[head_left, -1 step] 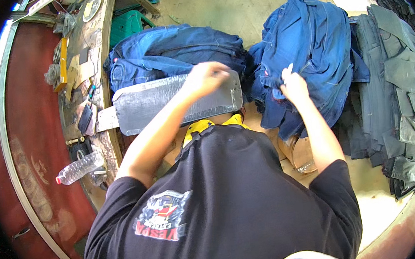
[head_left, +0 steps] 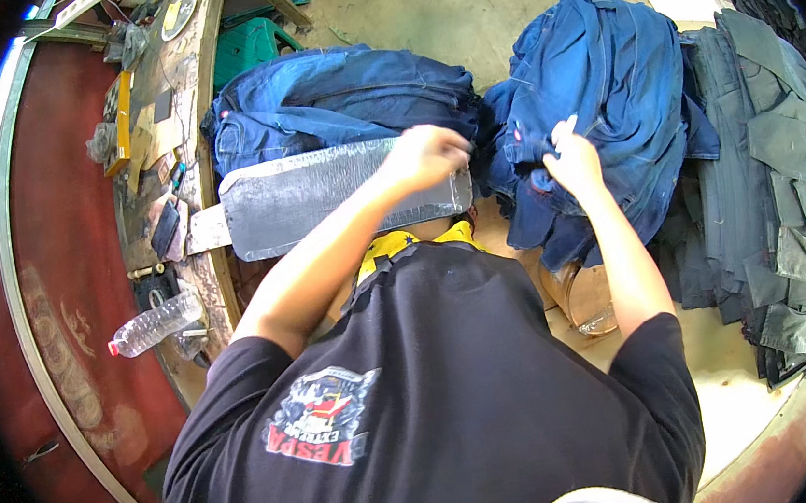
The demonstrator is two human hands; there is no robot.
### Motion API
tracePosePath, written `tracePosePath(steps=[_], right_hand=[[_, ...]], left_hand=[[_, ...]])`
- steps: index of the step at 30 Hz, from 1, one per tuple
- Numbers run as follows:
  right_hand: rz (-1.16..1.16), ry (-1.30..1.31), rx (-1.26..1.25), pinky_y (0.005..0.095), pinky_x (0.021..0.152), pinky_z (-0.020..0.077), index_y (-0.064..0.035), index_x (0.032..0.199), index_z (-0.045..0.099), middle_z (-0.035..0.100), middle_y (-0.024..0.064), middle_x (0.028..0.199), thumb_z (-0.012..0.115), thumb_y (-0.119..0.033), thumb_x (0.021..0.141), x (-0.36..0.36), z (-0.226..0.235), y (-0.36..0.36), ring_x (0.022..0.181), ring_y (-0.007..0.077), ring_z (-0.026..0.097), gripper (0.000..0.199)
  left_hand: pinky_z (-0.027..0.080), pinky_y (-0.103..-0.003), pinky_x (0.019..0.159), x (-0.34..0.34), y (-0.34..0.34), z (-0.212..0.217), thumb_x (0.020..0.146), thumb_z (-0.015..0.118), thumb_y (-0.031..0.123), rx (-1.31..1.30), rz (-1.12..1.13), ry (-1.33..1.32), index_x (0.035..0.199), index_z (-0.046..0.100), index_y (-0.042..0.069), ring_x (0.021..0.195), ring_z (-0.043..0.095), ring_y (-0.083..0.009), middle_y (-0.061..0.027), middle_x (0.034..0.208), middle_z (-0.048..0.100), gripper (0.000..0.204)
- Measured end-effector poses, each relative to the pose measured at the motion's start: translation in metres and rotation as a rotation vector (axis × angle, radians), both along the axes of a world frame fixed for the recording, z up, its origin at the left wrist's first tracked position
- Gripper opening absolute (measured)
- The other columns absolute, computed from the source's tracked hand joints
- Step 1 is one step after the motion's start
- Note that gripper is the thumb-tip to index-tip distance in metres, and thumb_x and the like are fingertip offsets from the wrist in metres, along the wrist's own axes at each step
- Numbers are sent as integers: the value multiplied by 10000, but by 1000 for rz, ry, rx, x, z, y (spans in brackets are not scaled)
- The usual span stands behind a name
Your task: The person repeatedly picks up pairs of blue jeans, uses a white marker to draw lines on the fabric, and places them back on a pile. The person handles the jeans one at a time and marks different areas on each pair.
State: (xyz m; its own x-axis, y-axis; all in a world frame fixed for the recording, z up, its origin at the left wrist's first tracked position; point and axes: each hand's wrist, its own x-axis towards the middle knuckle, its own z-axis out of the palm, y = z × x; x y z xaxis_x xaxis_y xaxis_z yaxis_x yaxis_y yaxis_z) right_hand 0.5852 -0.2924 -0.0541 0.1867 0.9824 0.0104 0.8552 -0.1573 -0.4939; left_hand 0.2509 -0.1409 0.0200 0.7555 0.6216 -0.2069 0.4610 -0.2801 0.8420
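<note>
My left hand is above the right end of a dark padded board, its fingers curled together. Anything between them is too small or hidden to make out. At the near left side of a heap of blue denim garments, my right hand is closed round a small pale tool; its light tip sticks out past the fingers, and its kind does not show clearly. That hand rests against or just over the cloth. A second pile of blue denim lies behind the board.
Grey and black garments are stacked on the right. On the left stands a worn wooden workbench with small items on it, and a clear plastic bottle lies beside it. A green plastic stool is behind the bench.
My left hand has moved a little to the right over the board. My right hand has shifted slightly to the right and up with the pale tool still in it.
</note>
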Motion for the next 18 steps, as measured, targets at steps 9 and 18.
tracePosePath(steps=[9,18], right_hand=[[-166,267,122,480,881,569,-55,1163,545,682,228,1015,843,-149,814,-91,135,62,948,408,707,468],[280,48,-286,546,891,575,74,1096,657,777,313,1060,850,-658,848,-166,43,170,1027,469,756,797]], left_hand=[[433,-419,1234,94,-81,37,786,989,401,-614,156,-379,1542,485,-82,1432,584,-337,-257,1539,612,1030],[556,-380,1029,-12,-107,5,874,939,294,-815,226,-270,1250,732,-20,1079,712,-194,-105,1184,800,532]])
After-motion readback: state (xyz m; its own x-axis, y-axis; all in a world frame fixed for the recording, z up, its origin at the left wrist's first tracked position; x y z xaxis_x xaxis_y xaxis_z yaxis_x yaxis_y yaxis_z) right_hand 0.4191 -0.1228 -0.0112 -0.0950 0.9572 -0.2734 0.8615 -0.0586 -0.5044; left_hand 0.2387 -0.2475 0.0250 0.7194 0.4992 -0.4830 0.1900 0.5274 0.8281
